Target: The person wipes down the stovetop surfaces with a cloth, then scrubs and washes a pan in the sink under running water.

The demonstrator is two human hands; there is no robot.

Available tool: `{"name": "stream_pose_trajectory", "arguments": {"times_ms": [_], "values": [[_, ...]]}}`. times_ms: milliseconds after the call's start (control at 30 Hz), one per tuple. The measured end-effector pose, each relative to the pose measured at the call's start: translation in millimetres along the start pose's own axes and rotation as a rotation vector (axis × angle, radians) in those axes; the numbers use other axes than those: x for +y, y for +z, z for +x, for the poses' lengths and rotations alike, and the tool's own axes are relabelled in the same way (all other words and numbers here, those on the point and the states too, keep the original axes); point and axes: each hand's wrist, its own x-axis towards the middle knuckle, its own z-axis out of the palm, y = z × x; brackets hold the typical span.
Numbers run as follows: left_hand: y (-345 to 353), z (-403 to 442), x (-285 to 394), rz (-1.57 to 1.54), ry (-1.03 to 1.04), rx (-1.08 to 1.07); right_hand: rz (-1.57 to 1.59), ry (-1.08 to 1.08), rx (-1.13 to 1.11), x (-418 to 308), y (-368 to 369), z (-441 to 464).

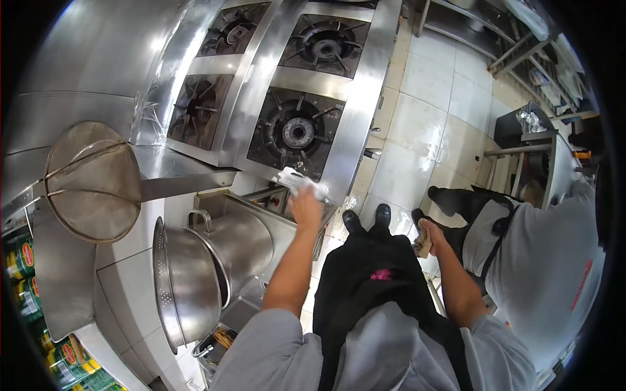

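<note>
The floor is laid with glossy white and beige rectangular tiles, on which bright light is reflected. The upper left is lined by a grey, shiny stainless-steel wall panel; the upper right is occupied by a grey tubular-metal rack.

Left hand with white cloth at near corner of stove. Smooth steel front rim gives open run forward; raised grates interrupt sideways path. Knobs jut into aisle. Big pot and colander crowd space left of forearm; strainer handle reaches across to stove edge. Right hand with brown cloth hemmed in by co-worker close on right. Ahead, tiled floor leaves passage between stove and rack.
</note>
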Motion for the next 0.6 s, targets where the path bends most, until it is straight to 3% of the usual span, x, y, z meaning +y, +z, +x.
{"name": "stream_pose_trajectory", "arguments": {"times_ms": [67, 133, 200, 333, 367, 467, 500, 600], "values": [[-8.9, 42.7, -24.9, -0.006, -0.151, -0.043, 0.02, -0.035, 0.137, 8.0, 7.8, -9.0], [-6.2, 51.2, -30.7, -0.077, -0.109, 0.011, -0.01, 0.023, 0.047, 19.1, -3.7, -12.8], [10.0, 33.6, -24.2, -0.161, 0.128, 0.078, -0.021, 0.002, 0.118, 30.2, -9.0, -7.7], [16.1, 64.3, -52.2, -0.156, 0.211, 0.179, -0.033, 0.006, 0.13, 45.9, -13.6, -10.7], [6.0, 71.9, -47.3, -0.3, 0.127, 0.138, -0.094, 0.011, 0.039, 41.1, -11.4, -20.5], [29.4, 44.4, -49.4, -0.34, 0.213, 0.232, -0.083, -0.039, 0.062, 42.2, -9.1, -26.2], [21.8, 27.6, -48.5, -0.329, 0.205, 0.029, -0.08, -0.048, 0.059, 39.2, -6.5, -26.1], [12.8, 28.1, -46.3, -0.264, 0.161, 0.048, -0.053, -0.078, 0.171, 44.5, -5.7, -29.1]]}}
